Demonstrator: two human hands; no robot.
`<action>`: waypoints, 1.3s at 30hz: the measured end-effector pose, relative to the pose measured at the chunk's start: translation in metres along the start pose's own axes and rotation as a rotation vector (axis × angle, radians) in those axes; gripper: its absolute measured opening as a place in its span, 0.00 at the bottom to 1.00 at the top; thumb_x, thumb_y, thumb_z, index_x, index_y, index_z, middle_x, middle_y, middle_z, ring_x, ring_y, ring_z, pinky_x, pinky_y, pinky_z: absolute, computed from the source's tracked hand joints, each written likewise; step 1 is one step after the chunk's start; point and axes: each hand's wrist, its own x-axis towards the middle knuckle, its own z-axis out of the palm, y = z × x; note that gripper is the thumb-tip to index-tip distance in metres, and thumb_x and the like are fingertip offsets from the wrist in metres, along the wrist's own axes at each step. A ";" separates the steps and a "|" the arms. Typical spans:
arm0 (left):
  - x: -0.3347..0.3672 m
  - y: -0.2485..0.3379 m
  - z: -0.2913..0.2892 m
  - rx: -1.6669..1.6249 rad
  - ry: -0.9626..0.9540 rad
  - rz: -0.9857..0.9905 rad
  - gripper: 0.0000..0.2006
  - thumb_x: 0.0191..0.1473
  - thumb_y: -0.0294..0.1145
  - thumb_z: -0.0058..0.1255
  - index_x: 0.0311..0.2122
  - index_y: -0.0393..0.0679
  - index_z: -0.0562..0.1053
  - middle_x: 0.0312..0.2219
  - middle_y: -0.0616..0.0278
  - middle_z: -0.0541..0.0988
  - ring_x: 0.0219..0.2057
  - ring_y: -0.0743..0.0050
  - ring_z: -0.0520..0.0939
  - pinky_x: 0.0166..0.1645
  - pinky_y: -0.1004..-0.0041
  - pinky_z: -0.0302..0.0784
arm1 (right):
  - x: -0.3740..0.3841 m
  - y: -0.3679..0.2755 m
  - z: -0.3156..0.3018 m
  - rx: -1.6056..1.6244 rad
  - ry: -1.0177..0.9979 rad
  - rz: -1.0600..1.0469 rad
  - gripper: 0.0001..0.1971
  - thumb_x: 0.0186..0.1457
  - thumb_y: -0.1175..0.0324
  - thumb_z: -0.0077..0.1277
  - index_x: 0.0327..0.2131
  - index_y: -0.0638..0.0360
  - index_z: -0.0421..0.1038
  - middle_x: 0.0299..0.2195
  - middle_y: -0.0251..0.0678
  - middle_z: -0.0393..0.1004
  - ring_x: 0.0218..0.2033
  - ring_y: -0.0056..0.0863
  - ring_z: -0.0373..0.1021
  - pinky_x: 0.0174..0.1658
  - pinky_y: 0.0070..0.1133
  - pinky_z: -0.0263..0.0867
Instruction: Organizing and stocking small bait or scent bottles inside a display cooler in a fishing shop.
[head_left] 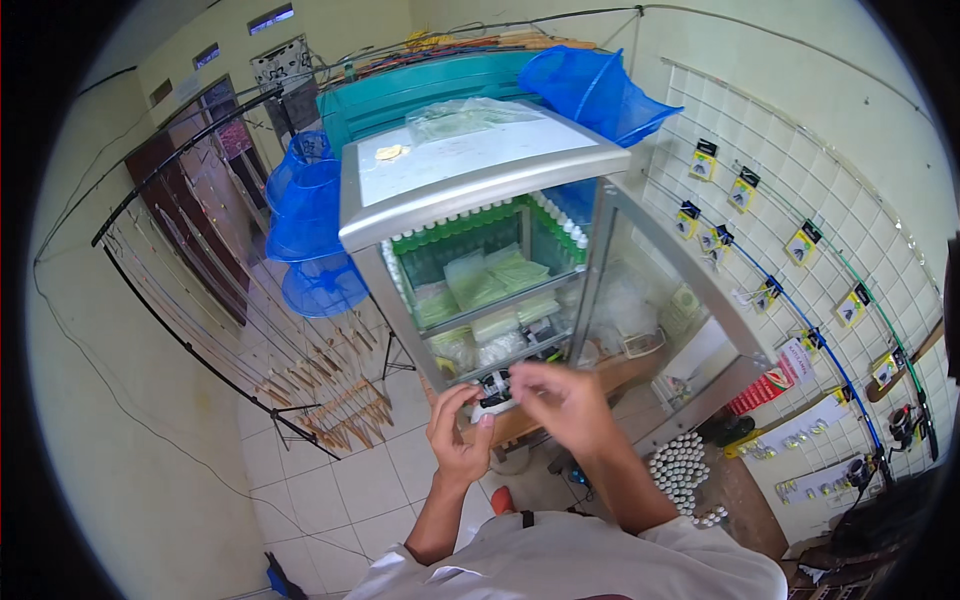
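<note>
Low in front of the display cabinet [480,208], both my hands meet at a small black object with pale or clear parts [494,384]; its kind is too small to make out. My left hand [462,437] holds it from the left, its fingers curled and the thumb along the lower side. A white piece [492,408] shows under it by the thumb. My right hand [568,402] is at its right end, fingertips drawn together; what they pinch, if anything, is hidden. Behind the hands is a wooden ledge [610,380] at the cabinet's foot.
The cabinet's glass door [690,300] stands open to the right. Inside are pale green packets [500,278] and white-capped bottles [555,222]. More white-capped containers [680,475] stand at lower right. Fishing rods [330,400] lean at left, near blue nets [315,225]. A wall grid [780,170] holds small packs.
</note>
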 end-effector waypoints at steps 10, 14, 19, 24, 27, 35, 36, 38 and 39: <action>-0.073 0.049 0.070 -0.152 -0.308 -0.092 0.18 0.54 0.25 0.57 0.50 0.33 0.73 0.46 0.46 0.80 0.49 0.58 0.81 0.55 0.65 0.75 | -0.146 -0.030 -0.126 -0.032 -0.167 -0.072 0.12 0.53 0.79 0.60 0.43 0.67 0.78 0.33 0.37 0.82 0.33 0.24 0.78 0.39 0.22 0.73; -0.088 0.077 0.096 -0.217 -0.420 -0.138 0.19 0.55 0.24 0.57 0.52 0.34 0.72 0.50 0.46 0.80 0.52 0.58 0.81 0.57 0.66 0.74 | -0.175 -0.003 -0.150 0.063 0.308 -0.078 0.16 0.57 0.79 0.54 0.50 0.68 0.73 0.45 0.41 0.78 0.43 0.27 0.75 0.46 0.22 0.70; -0.090 0.106 0.114 -0.105 -0.514 -0.135 0.21 0.55 0.25 0.59 0.55 0.35 0.72 0.51 0.49 0.79 0.51 0.58 0.81 0.57 0.66 0.74 | -0.168 0.003 -0.158 -0.133 0.346 0.097 0.22 0.66 0.70 0.48 0.60 0.68 0.64 0.60 0.49 0.66 0.60 0.33 0.65 0.57 0.26 0.64; -0.100 0.113 0.121 -0.090 -0.510 -0.166 0.24 0.55 0.27 0.61 0.57 0.37 0.72 0.52 0.50 0.78 0.51 0.59 0.81 0.56 0.66 0.74 | -0.167 0.017 -0.147 -0.109 0.246 0.129 0.24 0.69 0.64 0.42 0.62 0.71 0.61 0.61 0.51 0.65 0.61 0.39 0.63 0.62 0.29 0.59; -0.099 0.119 0.122 -0.004 -0.513 -0.179 0.23 0.56 0.26 0.59 0.57 0.36 0.71 0.52 0.52 0.79 0.53 0.62 0.80 0.57 0.65 0.75 | -0.164 0.013 -0.145 -0.103 0.231 0.102 0.24 0.69 0.65 0.42 0.61 0.72 0.61 0.59 0.51 0.67 0.59 0.38 0.66 0.61 0.28 0.61; -0.099 0.103 0.098 -0.004 -0.419 -0.301 0.20 0.55 0.23 0.60 0.54 0.36 0.74 0.46 0.55 0.82 0.46 0.69 0.82 0.53 0.69 0.76 | -0.155 0.012 -0.116 -0.036 0.190 0.135 0.22 0.69 0.65 0.44 0.59 0.72 0.64 0.53 0.48 0.71 0.50 0.30 0.71 0.52 0.24 0.67; -0.099 0.100 0.092 -0.004 -0.415 -0.299 0.20 0.55 0.23 0.60 0.54 0.36 0.74 0.46 0.55 0.82 0.46 0.69 0.82 0.53 0.69 0.76 | -0.154 0.015 -0.112 -0.026 0.150 0.159 0.21 0.69 0.66 0.45 0.58 0.72 0.65 0.52 0.47 0.73 0.48 0.29 0.72 0.52 0.23 0.67; -0.099 0.089 0.078 0.004 -0.392 -0.353 0.18 0.55 0.22 0.60 0.51 0.36 0.75 0.42 0.56 0.83 0.44 0.71 0.83 0.52 0.70 0.77 | -0.152 0.018 -0.101 0.025 0.084 0.214 0.21 0.69 0.65 0.45 0.57 0.72 0.66 0.47 0.45 0.75 0.47 0.26 0.71 0.50 0.22 0.67; -0.099 0.083 0.071 0.004 -0.391 -0.351 0.18 0.55 0.22 0.60 0.51 0.36 0.75 0.42 0.56 0.83 0.44 0.71 0.83 0.52 0.70 0.77 | -0.149 0.020 -0.095 0.025 0.084 0.211 0.21 0.69 0.65 0.45 0.57 0.72 0.66 0.47 0.45 0.75 0.47 0.26 0.71 0.50 0.22 0.67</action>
